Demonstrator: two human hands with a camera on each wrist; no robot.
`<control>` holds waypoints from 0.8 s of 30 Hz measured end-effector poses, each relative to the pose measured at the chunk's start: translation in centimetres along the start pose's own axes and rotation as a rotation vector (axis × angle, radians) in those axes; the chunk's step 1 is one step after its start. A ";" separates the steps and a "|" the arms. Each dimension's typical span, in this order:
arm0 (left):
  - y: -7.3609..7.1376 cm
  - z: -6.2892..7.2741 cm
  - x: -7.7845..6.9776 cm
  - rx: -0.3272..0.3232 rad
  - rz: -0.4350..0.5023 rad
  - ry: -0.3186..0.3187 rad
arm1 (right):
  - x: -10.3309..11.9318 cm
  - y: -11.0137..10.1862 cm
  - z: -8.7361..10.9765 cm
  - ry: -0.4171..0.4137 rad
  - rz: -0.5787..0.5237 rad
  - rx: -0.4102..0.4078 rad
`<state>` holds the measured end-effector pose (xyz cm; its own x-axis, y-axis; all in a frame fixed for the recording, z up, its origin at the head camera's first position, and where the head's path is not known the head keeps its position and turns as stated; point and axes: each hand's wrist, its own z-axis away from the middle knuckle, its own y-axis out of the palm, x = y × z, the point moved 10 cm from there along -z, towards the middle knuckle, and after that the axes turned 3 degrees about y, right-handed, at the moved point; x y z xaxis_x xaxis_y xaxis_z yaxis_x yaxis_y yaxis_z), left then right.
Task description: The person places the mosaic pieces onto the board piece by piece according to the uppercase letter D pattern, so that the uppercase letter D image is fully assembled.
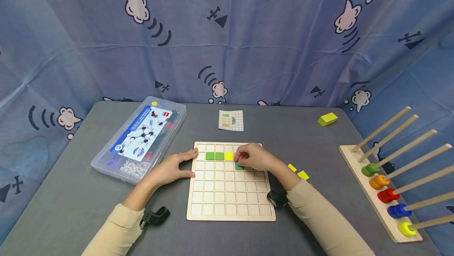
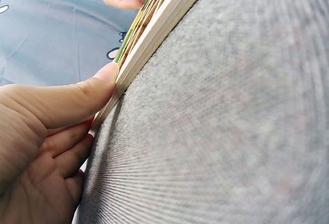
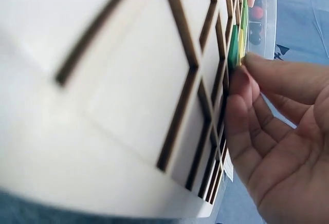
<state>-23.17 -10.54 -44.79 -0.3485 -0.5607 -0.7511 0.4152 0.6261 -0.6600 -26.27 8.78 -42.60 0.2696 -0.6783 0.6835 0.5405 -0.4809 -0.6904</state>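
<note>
A wooden grid board (image 1: 231, 220) lies flat on the table. Two green tiles (image 1: 214, 156) and a yellow tile (image 1: 229, 156) sit side by side in one of its upper rows. My right hand (image 1: 254, 156) is over the board's upper right, thumb and finger pinching a green tile (image 1: 239, 166) just below and right of the yellow one. The right wrist view shows those fingertips at the green tile's (image 3: 234, 48) edge, partly covering it. On the board's left edge rests my left hand (image 1: 174, 166), thumb and index finger spread and touching the wood.
A printed grid card (image 1: 231, 120) lies behind the board. At left is a clear plastic case (image 1: 140, 140); at right stands a pegged wooden rack (image 1: 381, 193) with coloured rings. Loose yellow tiles (image 1: 303, 175) lie beside my right forearm. A yellow block (image 1: 327, 119) sits far right.
</note>
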 end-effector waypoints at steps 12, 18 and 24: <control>0.0 0.1 -0.1 -0.004 -0.013 -0.012 | -0.9 -1.4 1.3 -0.026 -0.043 -0.029; -0.3 0.1 -0.2 -0.016 -0.015 -0.002 | -1.8 -2.9 3.2 -0.008 -0.090 -0.053; -0.2 0.1 -0.4 -0.017 -0.025 0.010 | -3.7 -4.2 5.8 0.012 -0.167 -0.093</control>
<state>-23.08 -10.53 -44.36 -0.3666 -0.5710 -0.7345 0.3917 0.6213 -0.6786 -24.94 16.55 -40.88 0.1723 -0.5915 0.7877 0.5008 -0.6360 -0.5871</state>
